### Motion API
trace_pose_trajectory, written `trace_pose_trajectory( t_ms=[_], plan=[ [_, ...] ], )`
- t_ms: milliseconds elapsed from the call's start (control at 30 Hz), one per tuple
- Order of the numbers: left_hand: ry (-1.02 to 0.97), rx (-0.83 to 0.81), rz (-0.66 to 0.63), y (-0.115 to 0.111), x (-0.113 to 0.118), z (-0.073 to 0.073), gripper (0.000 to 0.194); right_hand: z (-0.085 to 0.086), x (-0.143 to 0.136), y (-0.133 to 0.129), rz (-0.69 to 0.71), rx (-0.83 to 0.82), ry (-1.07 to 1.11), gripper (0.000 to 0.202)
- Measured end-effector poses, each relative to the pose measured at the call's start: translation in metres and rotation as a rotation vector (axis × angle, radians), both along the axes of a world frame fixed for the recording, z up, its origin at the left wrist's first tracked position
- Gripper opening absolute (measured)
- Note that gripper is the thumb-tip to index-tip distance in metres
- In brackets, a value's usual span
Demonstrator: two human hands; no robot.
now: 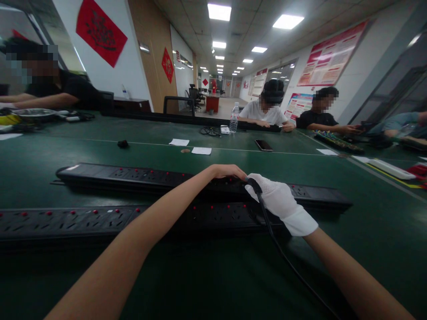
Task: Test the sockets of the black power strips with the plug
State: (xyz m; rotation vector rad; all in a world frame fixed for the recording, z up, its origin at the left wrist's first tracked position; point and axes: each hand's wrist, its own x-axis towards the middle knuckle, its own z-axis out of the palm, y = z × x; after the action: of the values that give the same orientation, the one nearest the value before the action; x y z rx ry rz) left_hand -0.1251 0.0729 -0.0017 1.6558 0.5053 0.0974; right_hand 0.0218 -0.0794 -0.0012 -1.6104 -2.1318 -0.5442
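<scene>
My right hand, in a white knitted glove, is closed around a black plug. Its black cable runs down over the table toward me. My bare left hand is bent over the far power strip, its fingertips meeting the plug's end beside the glove. The left fingers look closed, but their undersides and anything in them are hidden. A second long black power strip lies nearer to me, parallel to the first, under my left forearm. Both strips have rows of sockets and small red parts.
Beyond the strips on the green table lie a small black object, white papers, a phone and a water bottle. Several people sit around it, one across from me. Coloured parts lie at right.
</scene>
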Motion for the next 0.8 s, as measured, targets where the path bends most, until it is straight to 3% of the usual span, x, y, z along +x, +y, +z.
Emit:
trace_pose_trajectory(
  t_ms=[200, 367, 533, 700, 800],
  plan=[
    [-0.006, 0.01, 0.018, 0.002, 0.002, -0.004, 0.028, 0.004, 0.0, 0.007, 0.012, -0.05, -0.03, 0.034],
    [-0.006, 0.046, 0.026, 0.003, 0.001, -0.003, 0.028, 0.003, 0.0, 0.016, 0.034, -0.099, 0.184, 0.031],
    [0.003, 0.129, 0.022, 0.001, 0.001, -0.002, 0.025, 0.003, -0.003, 0.015, 0.021, -0.033, 0.292, 0.031],
    [0.027, 0.235, 0.018, -0.004, 0.002, 0.003, 0.027, 0.013, 0.001, 0.011, -0.078, 0.177, 0.507, 0.037],
    [0.06, 0.273, 0.015, -0.003, 0.0, 0.009, 0.03, 0.019, 0.001, 0.006, -0.007, 0.179, 0.599, 0.037]
  ],
)
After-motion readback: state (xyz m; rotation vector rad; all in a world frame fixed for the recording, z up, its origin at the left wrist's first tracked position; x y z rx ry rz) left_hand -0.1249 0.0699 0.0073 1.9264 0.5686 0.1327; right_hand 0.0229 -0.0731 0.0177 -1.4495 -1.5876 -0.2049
